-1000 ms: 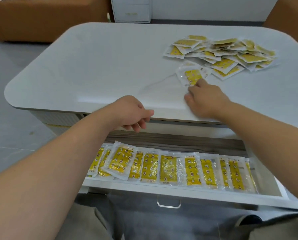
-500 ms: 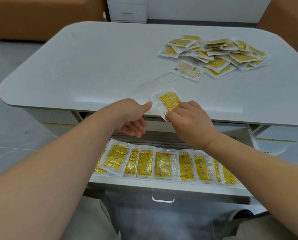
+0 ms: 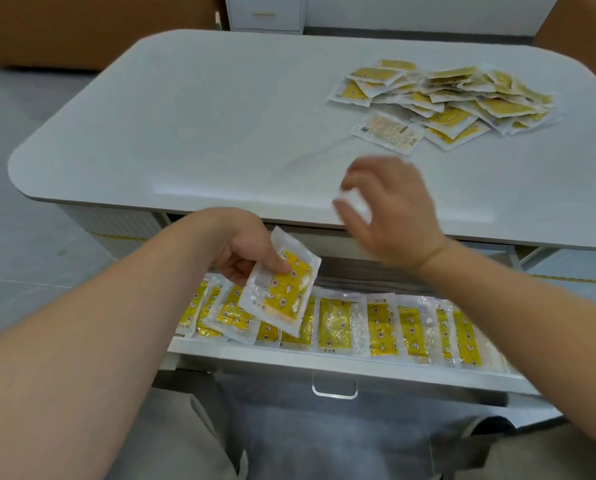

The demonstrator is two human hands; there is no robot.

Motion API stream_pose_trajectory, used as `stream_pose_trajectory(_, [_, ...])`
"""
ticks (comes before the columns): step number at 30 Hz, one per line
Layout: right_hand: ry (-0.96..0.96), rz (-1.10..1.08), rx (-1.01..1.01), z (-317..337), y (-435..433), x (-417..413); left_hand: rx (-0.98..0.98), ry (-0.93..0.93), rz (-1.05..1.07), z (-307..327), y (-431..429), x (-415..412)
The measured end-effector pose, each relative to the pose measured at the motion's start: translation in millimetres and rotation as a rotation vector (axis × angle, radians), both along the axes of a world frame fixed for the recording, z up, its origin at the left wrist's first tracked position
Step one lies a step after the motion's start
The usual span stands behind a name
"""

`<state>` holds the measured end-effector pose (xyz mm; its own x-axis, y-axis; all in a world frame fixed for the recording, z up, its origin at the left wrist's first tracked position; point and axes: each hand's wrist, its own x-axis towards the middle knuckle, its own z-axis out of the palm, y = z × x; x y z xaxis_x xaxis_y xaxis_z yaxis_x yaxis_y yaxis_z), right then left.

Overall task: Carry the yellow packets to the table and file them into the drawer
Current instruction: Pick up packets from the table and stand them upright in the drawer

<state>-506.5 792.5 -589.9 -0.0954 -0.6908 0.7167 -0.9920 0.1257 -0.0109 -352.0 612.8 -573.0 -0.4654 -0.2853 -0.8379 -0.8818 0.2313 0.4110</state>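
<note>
Your left hand (image 3: 244, 251) pinches one yellow packet (image 3: 282, 289), thumb on its face and fingers curled beneath, tilted over the left end of the open drawer (image 3: 324, 362), where a row of packets (image 3: 379, 327) stands side by side. Your right hand (image 3: 390, 216), blurred, hovers over the near edge of the table (image 3: 220, 133), fingers apart and loosely bent. The loose pile (image 3: 456, 95) lies toward the table's far right corner

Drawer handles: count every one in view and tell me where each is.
2. One metal handle on the front of the open drawer, below the packet row; one gold handle on the white cabinet by the far wall. More may sit above the frame.
</note>
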Motion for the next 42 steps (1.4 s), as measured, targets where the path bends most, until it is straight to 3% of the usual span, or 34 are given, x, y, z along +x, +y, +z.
stream_pose_trajectory(3, [-0.229, -0.402, 0.173, 3.9, -23.5, -56.9, -0.087, -0.081, -0.074, -21.8, -5.3, 4.6])
stream_pose_trajectory(7, [-0.450, -0.609, 0.429, 4.3, -55.9, -107.5, -0.162, -0.132, -0.073, -67.3, -9.0, 10.7])
stream_pose_trajectory(11, [-0.488, -0.630, 0.654, -9.3, -66.2, -126.9, -0.298, -0.195, -0.239, -91.9, -3.9, 16.0])
stream_pose_trajectory(16, [-0.366, -0.623, 0.651, -3.7, -59.9, -113.0, -0.445, -0.253, -0.419, -90.4, 5.5, 8.6])
stream_pose_trajectory(21, [-0.260, -0.467, 0.723, 8.5, -30.0, -65.5, -0.421, -0.406, -0.522, -41.1, 20.3, -8.8])
stream_pose_trajectory(24, [-0.205, -0.350, 0.735, 16.2, -8.3, -35.3, -0.370, -0.259, -0.426, 1.4, 20.7, -19.0])
stream_pose_trajectory(27, [-0.186, -0.276, 0.725, 25.7, 8.2, -18.2, -0.275, 0.083, -0.228, 36.8, 12.2, -18.2])
stream_pose_trajectory(30, [-0.039, -0.171, 0.841, 29.7, 23.6, -9.1, -0.257, 0.440, -0.074, 57.6, 9.3, -13.3])
stream_pose_trajectory(32, [-0.009, -0.165, 0.853, 29.7, 29.2, -6.1, -0.269, 0.592, -0.019, 59.9, 8.9, -12.5])
stream_pose_trajectory(34, [-0.171, -0.164, 0.708, 31.4, 29.3, -5.4, -0.303, 0.649, -0.069, 57.6, 11.3, -12.4])
stream_pose_trajectory(38, [-0.788, -0.158, 0.266, 40.7, 18.7, -3.6, -0.243, 0.755, -0.032, 49.3, 23.0, -19.8])
stream_pose_trajectory(40, [-1.034, -0.156, 0.187, 41.5, 11.9, -0.9, -0.183, 0.786, 0.056, 45.9, 25.2, -25.0])
stream_pose_trajectory(42, [-1.101, -0.181, 0.215, 38.9, 7.7, -0.7, -0.087, 0.749, 0.096, 44.0, 24.7, -24.8])
